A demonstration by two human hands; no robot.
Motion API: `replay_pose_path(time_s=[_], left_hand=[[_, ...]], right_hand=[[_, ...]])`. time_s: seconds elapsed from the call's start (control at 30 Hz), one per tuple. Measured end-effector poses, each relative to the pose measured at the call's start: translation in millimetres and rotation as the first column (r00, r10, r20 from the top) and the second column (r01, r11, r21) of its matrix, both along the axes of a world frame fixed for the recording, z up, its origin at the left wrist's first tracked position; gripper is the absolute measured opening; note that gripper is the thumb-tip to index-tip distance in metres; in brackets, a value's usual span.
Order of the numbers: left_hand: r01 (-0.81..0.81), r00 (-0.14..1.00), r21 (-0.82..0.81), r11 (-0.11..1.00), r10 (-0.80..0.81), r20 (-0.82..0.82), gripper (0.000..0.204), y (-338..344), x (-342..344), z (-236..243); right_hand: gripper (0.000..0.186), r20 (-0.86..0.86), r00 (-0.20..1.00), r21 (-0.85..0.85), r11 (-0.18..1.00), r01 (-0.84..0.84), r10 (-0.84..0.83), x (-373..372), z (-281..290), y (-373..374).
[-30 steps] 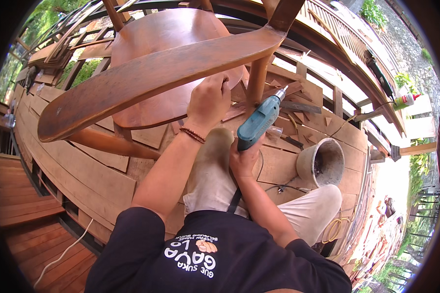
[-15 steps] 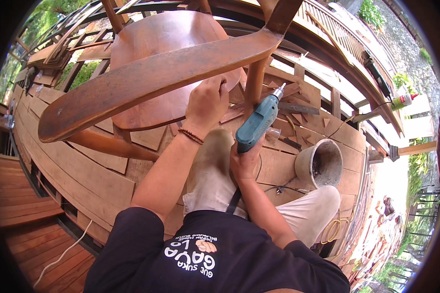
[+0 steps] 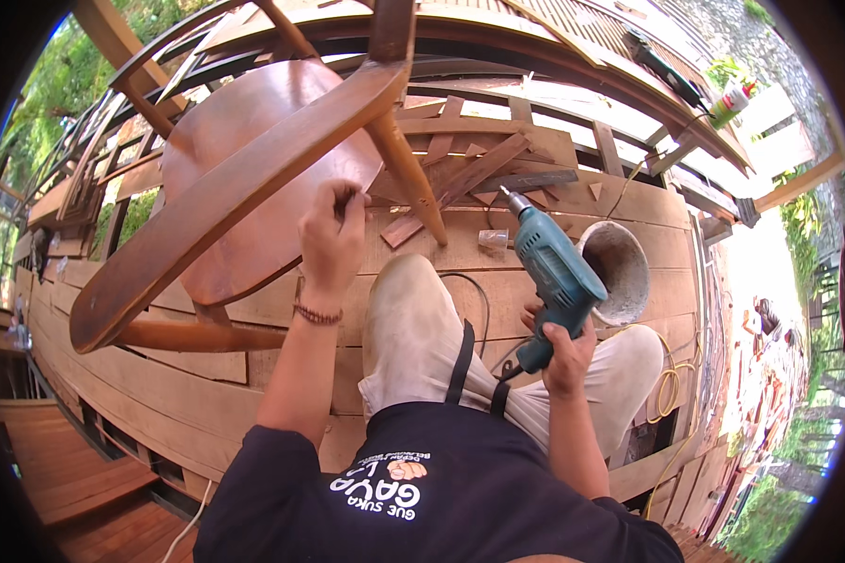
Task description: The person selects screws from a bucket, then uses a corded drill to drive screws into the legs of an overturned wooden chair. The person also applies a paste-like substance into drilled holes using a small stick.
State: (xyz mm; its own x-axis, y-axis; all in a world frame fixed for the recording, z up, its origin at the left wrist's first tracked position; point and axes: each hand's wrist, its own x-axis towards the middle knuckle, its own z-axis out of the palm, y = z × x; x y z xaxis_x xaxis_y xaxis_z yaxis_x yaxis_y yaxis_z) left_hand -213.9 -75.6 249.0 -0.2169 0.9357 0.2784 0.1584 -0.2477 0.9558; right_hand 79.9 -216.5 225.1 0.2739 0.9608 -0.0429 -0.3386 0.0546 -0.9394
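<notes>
A teal corded power drill (image 3: 561, 263) is gripped by its handle in my right hand (image 3: 565, 355), above my right leg. Its metal chuck and bit point up and to the left, away from the chair. My left hand (image 3: 333, 239) is raised with thumb and fingertips pinched together; anything between them is too small to make out. Behind that hand is a brown wooden chair with a broad seat (image 3: 253, 141) and a long curved armrest (image 3: 225, 202). A round wooden post (image 3: 411, 183) slopes down from the armrest to the right of my left hand.
A grey bucket (image 3: 620, 272) stands just beyond the drill. A clear plastic cup (image 3: 493, 238) lies near several wood offcuts (image 3: 483, 169) on the plank floor (image 3: 169, 394). Yellow cord (image 3: 668, 385) coils at right. At far right, a bottle (image 3: 730, 103) rests on a beam.
My right hand has carried the drill right, away from the chair's post. My left hand has come nearer and left. The view has turned, so the chair appears further left.
</notes>
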Motion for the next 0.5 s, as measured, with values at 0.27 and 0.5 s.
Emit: replay_pose_path(time_s=[0.27,0.5], left_hand=[[0.687,0.266,-0.259,0.679,0.097,0.959,0.014,-41.7,142.8,-64.4],[0.843,-0.045,-0.007,0.538,0.083,0.996,0.029,-48.3,185.6,-43.1]], right_hand=[[0.064,-0.038,0.999,0.123,0.992,-0.017,0.022,2.9,5.6,-51.3],[0.069,0.215,0.976,-0.002,0.999,-0.049,0.048,18.9,-9.9,-84.5]])
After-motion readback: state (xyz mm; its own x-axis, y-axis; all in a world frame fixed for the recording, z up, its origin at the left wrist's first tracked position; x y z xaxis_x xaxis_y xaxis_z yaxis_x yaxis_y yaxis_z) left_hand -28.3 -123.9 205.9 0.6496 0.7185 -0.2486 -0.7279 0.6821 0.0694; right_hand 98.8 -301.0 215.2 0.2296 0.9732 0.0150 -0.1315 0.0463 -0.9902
